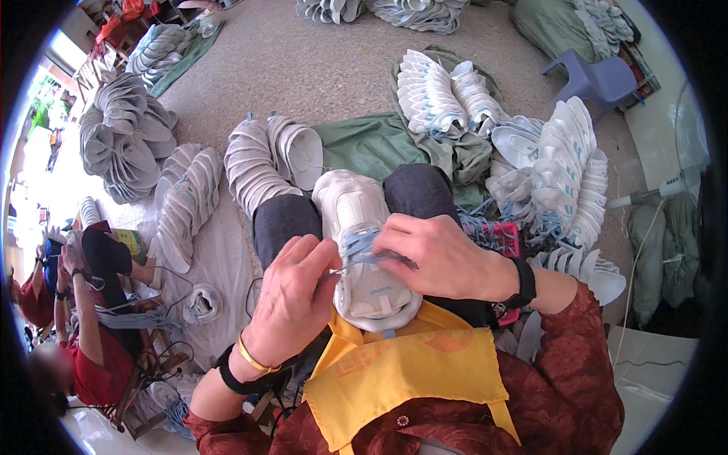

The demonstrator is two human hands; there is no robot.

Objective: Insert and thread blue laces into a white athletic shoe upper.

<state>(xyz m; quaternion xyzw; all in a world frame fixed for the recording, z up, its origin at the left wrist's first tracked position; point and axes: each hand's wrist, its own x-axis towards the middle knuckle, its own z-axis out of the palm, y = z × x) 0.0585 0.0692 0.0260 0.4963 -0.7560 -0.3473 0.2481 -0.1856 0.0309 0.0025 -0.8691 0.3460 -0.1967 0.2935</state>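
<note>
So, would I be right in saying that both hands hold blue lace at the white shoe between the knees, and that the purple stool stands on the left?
Not quite: the head view shows the purple stool on the right. The left hand and right hand do hold blue lace at the white shoe between the knees.

The shoe [353,210] lies between left hand [292,292] and right hand [438,256], the apron [409,371] behind both; far beyond the right hand, rightward, stands the stool [595,80].

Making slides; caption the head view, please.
Left hand and right hand hold blue laces over a white shoe.
</note>
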